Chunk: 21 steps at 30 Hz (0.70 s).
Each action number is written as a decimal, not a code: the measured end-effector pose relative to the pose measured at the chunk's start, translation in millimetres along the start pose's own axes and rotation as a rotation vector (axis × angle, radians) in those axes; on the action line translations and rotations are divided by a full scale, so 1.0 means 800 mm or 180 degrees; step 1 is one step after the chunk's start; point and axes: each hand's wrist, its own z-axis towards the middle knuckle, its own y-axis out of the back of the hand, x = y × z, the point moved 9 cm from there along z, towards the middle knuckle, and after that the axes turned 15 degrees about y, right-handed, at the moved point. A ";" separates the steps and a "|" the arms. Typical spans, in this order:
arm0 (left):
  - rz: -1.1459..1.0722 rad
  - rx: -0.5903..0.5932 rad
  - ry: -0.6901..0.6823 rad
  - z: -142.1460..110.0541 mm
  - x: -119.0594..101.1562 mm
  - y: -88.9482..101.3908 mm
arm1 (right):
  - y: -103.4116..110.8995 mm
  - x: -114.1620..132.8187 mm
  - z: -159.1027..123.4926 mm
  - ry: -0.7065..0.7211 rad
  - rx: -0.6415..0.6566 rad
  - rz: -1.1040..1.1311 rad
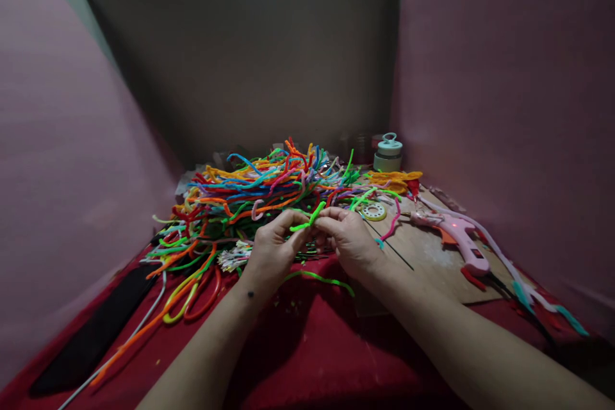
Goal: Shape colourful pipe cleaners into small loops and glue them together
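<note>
Between both sets of fingertips is a bright green pipe cleaner (314,213), bent into a small shape with its ends sticking out. My left hand (275,246) pinches it from the left, thumb and forefinger pressed together. From the right, my right hand (346,237) grips it the same way, its lower fingers curled under. Behind the hands rises a large heap of multicoloured pipe cleaners (259,182). Another green pipe cleaner (321,278) lies on the red cloth (307,346) beneath the wrists.
At right a pink glue gun (456,237) lies on a brown board (432,275), its cable running toward me. Near it are a round dial-like disc (373,211) and a thin dark stick (391,246). A pale green lidded container (388,152) stands behind. A black flat object (96,330) lies left.
</note>
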 end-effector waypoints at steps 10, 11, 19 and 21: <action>0.1069 -0.0379 -0.0662 -0.010 -0.010 -0.008 | 0.007 -0.012 -0.001 -0.0189 -0.0186 -0.0066; 0.1145 -0.0418 -0.0782 -0.012 -0.012 -0.009 | 0.007 -0.014 -0.001 -0.0220 -0.0186 -0.0070; 0.1306 -0.0484 -0.0792 -0.009 -0.012 -0.008 | 0.006 -0.019 -0.003 -0.0295 -0.0141 0.0029; 0.1410 -0.0443 -0.0755 -0.007 -0.009 -0.010 | 0.007 -0.020 -0.004 -0.0292 -0.0154 -0.0017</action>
